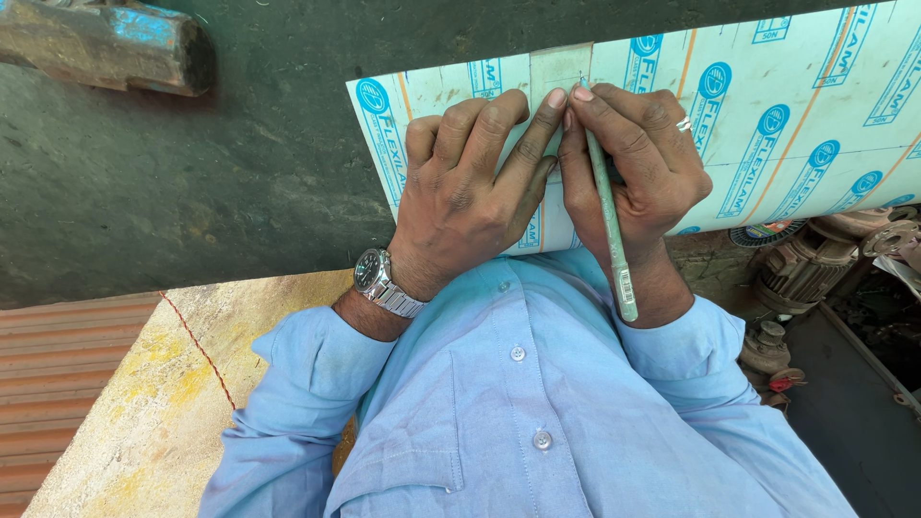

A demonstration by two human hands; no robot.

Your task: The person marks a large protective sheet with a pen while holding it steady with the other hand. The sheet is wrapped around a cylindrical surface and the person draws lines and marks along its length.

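Pencil (608, 216) gripped in right hand (633, 173), tip at the small strip (559, 69) that left hand (465, 187) presses flat on the laminate sheet (815, 105) — any finger slip could skew the mark.

I see a dark, worn work surface (192, 182) under everything. A white laminate sheet with blue printing (806, 105) lies flat on it, beneath both hands. Far to the upper left of the hands rests a heavy hammer head (106, 43).
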